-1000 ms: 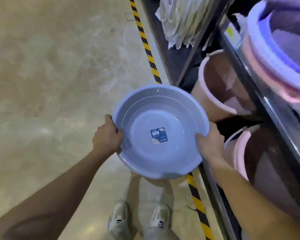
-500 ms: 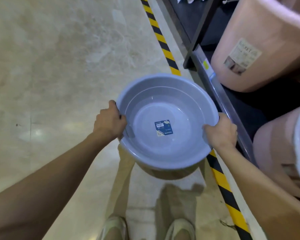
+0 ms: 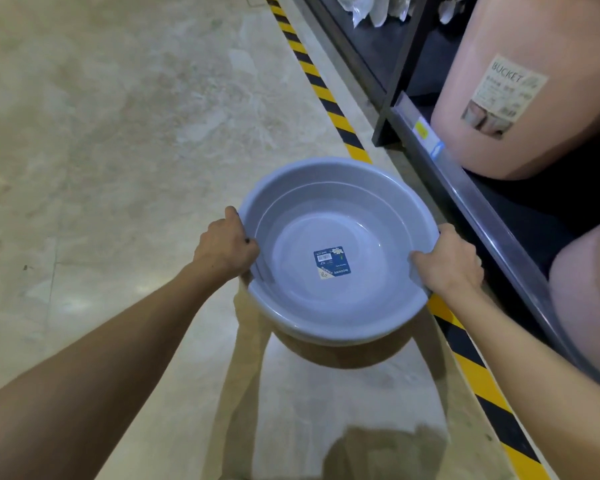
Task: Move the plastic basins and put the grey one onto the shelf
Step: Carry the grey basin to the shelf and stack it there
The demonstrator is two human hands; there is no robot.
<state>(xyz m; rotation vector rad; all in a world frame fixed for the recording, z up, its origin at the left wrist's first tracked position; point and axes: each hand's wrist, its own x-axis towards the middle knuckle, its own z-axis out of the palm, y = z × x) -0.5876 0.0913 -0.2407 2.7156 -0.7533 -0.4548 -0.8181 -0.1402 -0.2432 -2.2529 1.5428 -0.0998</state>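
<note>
I hold a round grey plastic basin [image 3: 343, 216] level above the floor, its blue label facing up from the bottom. My left hand [image 3: 224, 249] grips the left rim and my right hand [image 3: 449, 263] grips the right rim. The dark shelf [image 3: 465, 188] runs along the right, its low metal front edge just beside my right hand.
A pink bucket [image 3: 520, 84] with a "BUCKET" label stands on the low shelf, and another pink bucket [image 3: 589, 299] sits nearer me. Yellow-black hazard tape [image 3: 326, 95] lines the floor along the shelf. Pale polished floor [image 3: 118, 133] spreads to the left.
The view has dropped lower toward the bottom shelf. The basin stays in both hands and has sunk closer to the floor beside the shelf edge.
</note>
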